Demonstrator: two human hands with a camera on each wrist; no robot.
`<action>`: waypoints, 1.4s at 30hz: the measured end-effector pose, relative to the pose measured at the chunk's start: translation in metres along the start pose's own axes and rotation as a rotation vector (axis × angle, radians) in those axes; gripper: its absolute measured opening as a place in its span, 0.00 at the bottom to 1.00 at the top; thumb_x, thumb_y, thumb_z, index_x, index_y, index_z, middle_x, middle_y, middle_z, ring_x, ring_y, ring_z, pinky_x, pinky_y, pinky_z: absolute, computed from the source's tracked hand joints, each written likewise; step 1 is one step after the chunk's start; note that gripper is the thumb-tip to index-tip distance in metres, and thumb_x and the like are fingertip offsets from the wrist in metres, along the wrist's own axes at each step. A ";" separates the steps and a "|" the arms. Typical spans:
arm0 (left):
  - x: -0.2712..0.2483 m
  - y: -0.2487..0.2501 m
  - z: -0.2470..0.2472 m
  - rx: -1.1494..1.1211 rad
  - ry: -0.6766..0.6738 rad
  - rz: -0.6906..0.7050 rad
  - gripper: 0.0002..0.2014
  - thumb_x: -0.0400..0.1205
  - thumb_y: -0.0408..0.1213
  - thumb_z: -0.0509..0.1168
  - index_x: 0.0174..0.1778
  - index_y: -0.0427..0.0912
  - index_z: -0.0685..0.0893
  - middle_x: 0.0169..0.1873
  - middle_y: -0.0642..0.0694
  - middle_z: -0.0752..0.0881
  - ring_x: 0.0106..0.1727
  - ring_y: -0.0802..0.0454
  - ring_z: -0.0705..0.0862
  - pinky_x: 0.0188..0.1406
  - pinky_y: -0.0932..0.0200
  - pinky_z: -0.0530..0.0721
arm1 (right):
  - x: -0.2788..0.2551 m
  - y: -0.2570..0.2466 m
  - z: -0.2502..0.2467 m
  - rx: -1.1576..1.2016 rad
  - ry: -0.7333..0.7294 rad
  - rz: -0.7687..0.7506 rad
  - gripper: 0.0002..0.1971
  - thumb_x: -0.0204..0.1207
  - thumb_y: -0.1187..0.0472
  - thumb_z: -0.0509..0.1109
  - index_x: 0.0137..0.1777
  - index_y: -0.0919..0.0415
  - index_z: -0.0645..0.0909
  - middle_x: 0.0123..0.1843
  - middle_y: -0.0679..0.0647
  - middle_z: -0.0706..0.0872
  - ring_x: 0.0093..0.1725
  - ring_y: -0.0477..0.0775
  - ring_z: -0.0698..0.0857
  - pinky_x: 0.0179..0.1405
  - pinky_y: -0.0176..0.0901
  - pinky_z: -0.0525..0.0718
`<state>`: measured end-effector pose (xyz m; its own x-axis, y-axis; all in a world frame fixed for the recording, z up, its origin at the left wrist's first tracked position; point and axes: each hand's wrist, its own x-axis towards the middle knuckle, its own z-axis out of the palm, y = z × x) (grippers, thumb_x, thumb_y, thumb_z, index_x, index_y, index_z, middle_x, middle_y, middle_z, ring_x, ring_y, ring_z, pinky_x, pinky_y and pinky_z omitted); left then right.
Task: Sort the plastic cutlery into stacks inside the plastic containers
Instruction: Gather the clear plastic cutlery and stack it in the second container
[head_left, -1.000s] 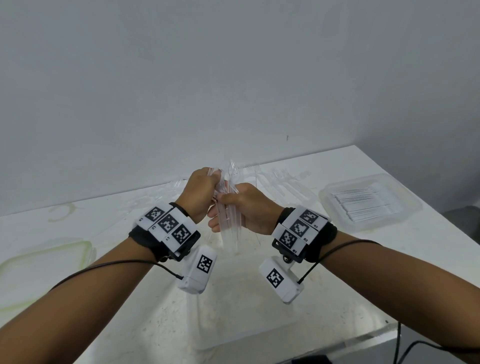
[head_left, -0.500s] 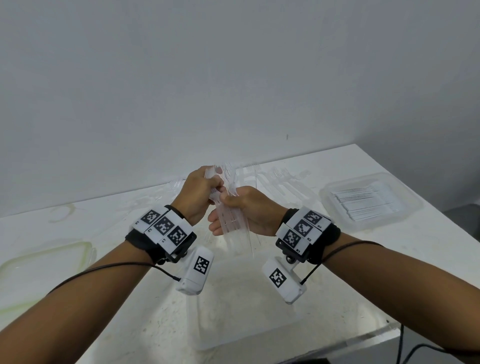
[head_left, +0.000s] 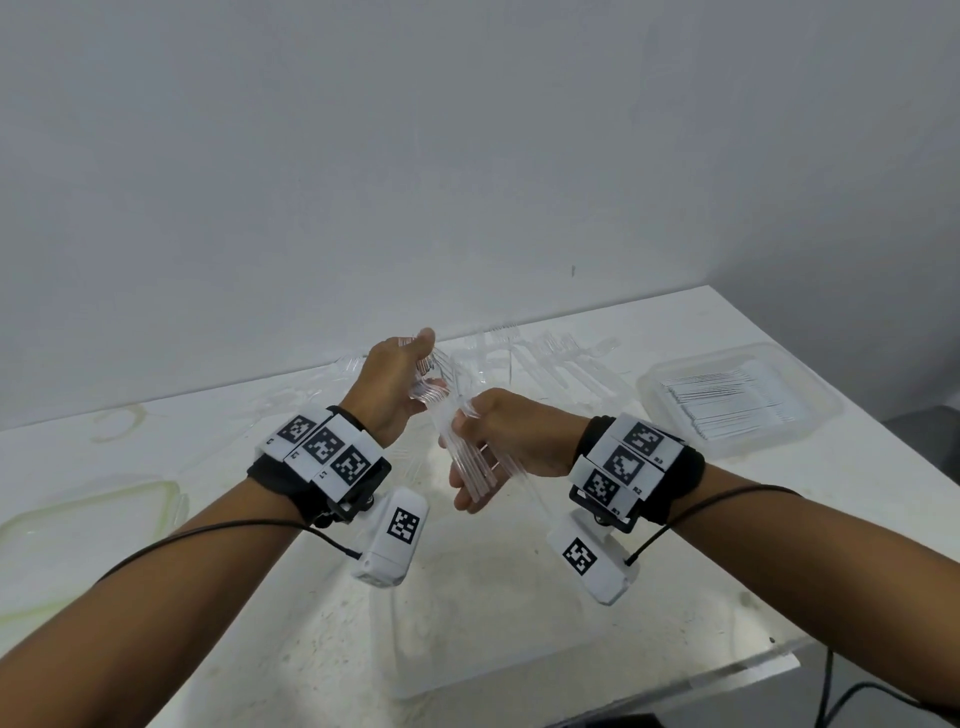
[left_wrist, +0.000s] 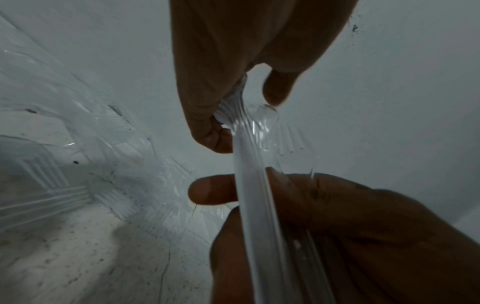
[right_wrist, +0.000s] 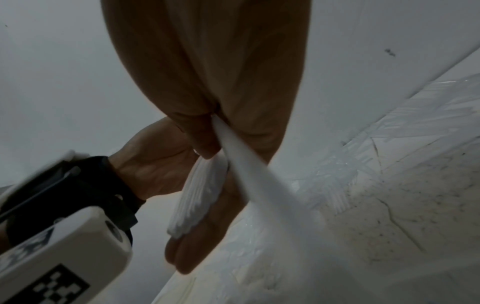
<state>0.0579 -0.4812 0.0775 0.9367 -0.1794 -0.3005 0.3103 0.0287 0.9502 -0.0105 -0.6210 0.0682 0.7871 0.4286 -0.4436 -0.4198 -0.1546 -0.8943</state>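
White and speckled, the counter (head_left: 519, 623) runs to the wall, carrying a clear container (head_left: 810, 379) at right with sorted cutlery (head_left: 727, 400) stacked inside, a green-rimmed container (head_left: 166, 499) at left, and loose clear forks (head_left: 561, 358) strewn near the wall. Above the counter's middle a person holds a bundle of clear plastic cutlery (head_left: 470, 457) between both hands. The right hand (head_left: 511, 436) wraps its grip around the handles, fingers curled. The left hand (head_left: 392, 384) pinches the bundle's upper ends between thumb and fingers. Tagged bands circle both wrists.
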 end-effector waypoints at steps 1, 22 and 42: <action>0.000 0.000 0.000 0.029 -0.031 0.011 0.07 0.85 0.38 0.64 0.48 0.36 0.78 0.42 0.37 0.82 0.37 0.45 0.83 0.42 0.52 0.83 | 0.000 -0.001 -0.001 0.005 -0.011 0.007 0.13 0.89 0.61 0.51 0.62 0.71 0.69 0.41 0.72 0.82 0.37 0.72 0.88 0.40 0.62 0.89; -0.010 0.001 0.004 0.131 -0.055 0.082 0.07 0.81 0.22 0.56 0.48 0.35 0.77 0.35 0.39 0.77 0.33 0.47 0.77 0.32 0.56 0.73 | 0.011 -0.005 0.000 0.212 -0.119 -0.049 0.26 0.86 0.43 0.51 0.61 0.69 0.70 0.48 0.71 0.86 0.45 0.71 0.88 0.54 0.65 0.85; -0.004 -0.003 0.005 0.314 0.054 0.151 0.04 0.73 0.25 0.60 0.40 0.36 0.76 0.38 0.37 0.77 0.41 0.42 0.76 0.37 0.48 0.73 | 0.014 0.002 -0.001 0.148 -0.033 -0.077 0.20 0.89 0.52 0.51 0.61 0.71 0.73 0.48 0.71 0.86 0.45 0.72 0.88 0.51 0.65 0.87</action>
<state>0.0520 -0.4852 0.0765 0.9781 -0.1439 -0.1506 0.1105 -0.2545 0.9607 0.0000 -0.6164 0.0603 0.8051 0.4639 -0.3696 -0.4227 0.0114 -0.9062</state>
